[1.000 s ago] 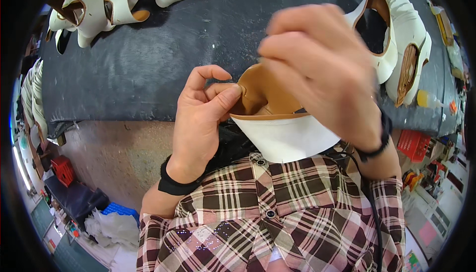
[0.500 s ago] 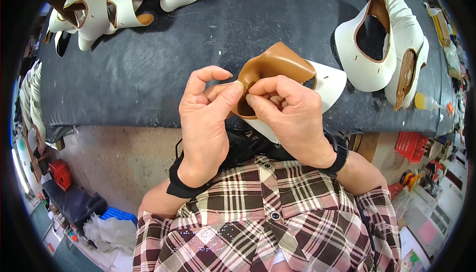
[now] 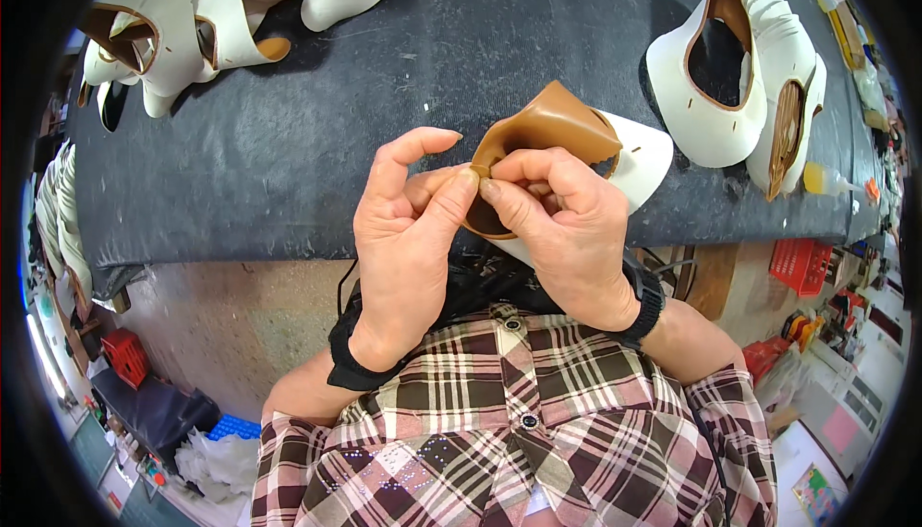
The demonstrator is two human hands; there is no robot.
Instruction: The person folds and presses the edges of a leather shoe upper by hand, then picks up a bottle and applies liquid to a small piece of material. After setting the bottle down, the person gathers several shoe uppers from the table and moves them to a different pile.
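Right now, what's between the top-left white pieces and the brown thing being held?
The head view shows black table, with a tiny white speck, up to the brown thing.

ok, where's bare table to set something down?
Widest: black table left of the left hand, below the upper-left white pieces. Also top middle, between those and the right white pieces. Crowded: right end, pieces plus yellow bottle; near edge, right hand beside left at the brown-lined piece.
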